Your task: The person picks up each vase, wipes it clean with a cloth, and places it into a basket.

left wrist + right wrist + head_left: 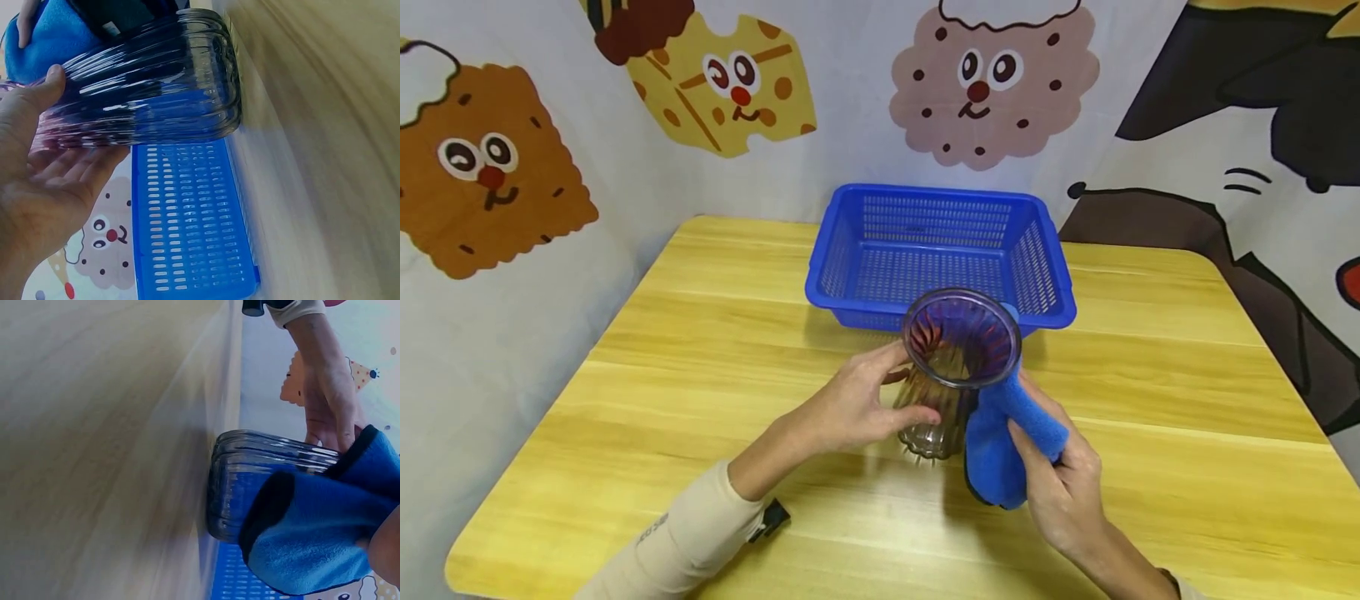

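Observation:
A ribbed glass vase (947, 417), purple toward its flared rim, stands on the table in front of the basket. My left hand (861, 396) holds it from the left, thumb on the near side and fingers round the far side. In the left wrist view, the vase (156, 94) shows its thick, smoky base close to the wood. My right hand (1067, 492) grips a folded blue cloth (996, 454) with dark edging, which lies against the vase's right side. From the right wrist view, the cloth (312, 531) covers much of the upper vase.
Just behind the vase is a blue perforated plastic basket (940, 194). Everything rests on a yellow wood-grain table (715, 333). A white curtain (850, 100) with cartoon food prints hangs beyond the table's far edge.

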Available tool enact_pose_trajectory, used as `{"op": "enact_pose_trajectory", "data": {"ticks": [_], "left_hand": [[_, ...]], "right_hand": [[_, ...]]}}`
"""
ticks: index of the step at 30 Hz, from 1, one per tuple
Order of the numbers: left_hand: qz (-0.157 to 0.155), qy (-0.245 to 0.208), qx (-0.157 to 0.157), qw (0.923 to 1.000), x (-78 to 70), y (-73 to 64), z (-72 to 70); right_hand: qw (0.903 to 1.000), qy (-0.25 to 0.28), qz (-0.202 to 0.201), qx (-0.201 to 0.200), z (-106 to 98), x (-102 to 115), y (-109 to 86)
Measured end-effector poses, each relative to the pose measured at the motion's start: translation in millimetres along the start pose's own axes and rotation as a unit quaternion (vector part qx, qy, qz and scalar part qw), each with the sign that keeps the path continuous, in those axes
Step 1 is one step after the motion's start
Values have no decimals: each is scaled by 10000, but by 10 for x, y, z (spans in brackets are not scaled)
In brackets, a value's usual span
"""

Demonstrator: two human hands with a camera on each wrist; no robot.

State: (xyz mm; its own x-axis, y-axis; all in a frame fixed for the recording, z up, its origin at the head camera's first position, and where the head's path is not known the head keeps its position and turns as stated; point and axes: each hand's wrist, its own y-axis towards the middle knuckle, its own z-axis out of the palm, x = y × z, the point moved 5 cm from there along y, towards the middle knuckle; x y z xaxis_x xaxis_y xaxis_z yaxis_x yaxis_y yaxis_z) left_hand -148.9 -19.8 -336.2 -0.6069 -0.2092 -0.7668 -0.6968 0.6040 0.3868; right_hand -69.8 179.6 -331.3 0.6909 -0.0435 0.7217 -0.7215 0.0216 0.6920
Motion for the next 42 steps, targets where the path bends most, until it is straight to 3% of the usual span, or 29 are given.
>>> {"op": "enact_pose_trajectory", "data": {"ticks": [7,18,25,33,42], "left_hand": [[37,-12,-111,9999,-20,0,-12],[125,97,-145,9998,-28,16,5],[293,79,-199,9993,-20,23,5],[312,46,-249,9992,-15,21,-3],[298,64,-272,9992,-9,27,-3]], "right_hand": [[9985,-306,78,445,0,-30,1],[9870,-905,-856,1013,15,-14,0],[9834,-1124,-892,1109,28,-16,0],[9726,-1744,-1001,1169,-1,-21,13],[9695,-1859,-895,1321,-57,-34,39]]}}
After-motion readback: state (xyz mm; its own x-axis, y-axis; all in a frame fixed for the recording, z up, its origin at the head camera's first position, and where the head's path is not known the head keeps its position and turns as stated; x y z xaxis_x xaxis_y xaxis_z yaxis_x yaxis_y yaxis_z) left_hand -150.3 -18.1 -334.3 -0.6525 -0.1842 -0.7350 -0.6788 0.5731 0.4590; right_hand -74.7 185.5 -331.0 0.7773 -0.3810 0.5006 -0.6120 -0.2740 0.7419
